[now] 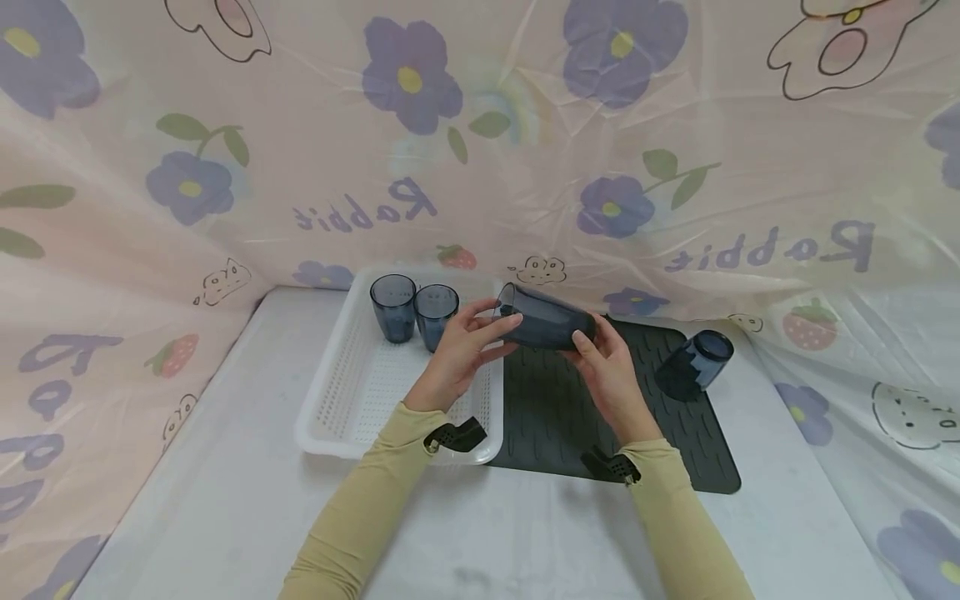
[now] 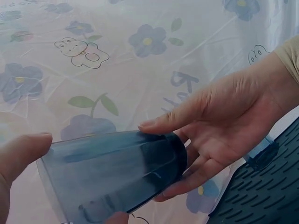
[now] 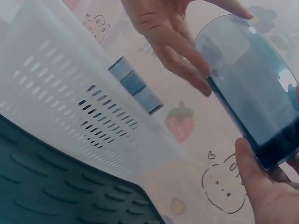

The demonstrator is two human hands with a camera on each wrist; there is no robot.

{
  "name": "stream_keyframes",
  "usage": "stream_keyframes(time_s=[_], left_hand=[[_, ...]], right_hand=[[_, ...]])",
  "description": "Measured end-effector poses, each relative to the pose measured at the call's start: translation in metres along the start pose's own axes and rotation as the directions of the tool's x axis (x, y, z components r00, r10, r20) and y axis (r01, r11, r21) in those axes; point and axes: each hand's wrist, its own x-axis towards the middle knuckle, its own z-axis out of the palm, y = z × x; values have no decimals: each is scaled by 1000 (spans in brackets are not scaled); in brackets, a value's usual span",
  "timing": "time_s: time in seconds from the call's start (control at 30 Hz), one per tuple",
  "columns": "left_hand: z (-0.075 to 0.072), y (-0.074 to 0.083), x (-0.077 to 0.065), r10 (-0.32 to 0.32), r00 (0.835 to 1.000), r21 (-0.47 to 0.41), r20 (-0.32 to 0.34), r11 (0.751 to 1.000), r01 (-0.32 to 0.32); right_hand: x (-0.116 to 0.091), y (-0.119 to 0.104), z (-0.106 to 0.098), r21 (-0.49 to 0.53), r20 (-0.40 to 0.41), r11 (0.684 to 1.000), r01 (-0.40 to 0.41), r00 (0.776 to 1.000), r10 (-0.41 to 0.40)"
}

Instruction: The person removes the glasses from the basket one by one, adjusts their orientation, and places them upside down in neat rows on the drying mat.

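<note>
Both hands hold one blue-tinted drinking glass (image 1: pixel 546 320) on its side, raised above the border of basket and mat. My left hand (image 1: pixel 467 346) grips it near the rim, thumb on one side and fingers on the other. At the thick base, my right hand (image 1: pixel 607 367) pinches it; the right wrist view shows that thumb against the base. Two more glasses, a left one (image 1: pixel 393 310) and a right one (image 1: pixel 435 315), stand mouth up in the white basket (image 1: pixel 322 408). Another glass (image 1: pixel 693 365) is upside down on the dark ribbed mat (image 1: pixel 540 417).
The basket has perforated walls and stands left of the mat on a white-covered table (image 1: pixel 225 467). A printed curtain (image 1: pixel 510 150) with flowers and rabbits hangs behind and at both sides. The upside-down glass is near the mat's right edge.
</note>
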Motion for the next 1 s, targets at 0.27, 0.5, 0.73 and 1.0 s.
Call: stream_keyframes(time_s=[0.27,0.5,0.73,1.0], left_hand=[[-6,2,-5,-96,991,113,97,990,85],[-15,6,-14,-80,979,176,186,983,47],[-31,15,-22,-63,968,215,243,977,10],[-50,22,-31,-40,959,210,281,977,-21]], right_hand=[[-6,-15,-1,10,-30,999,53,998,-53],[-15,-29,0,-48,-25,990,132,991,-133],[-20,-41,-8,-85,-62,980,181,981,-186],[-22,-52,-19,-48,-117,977,208,970,-213]])
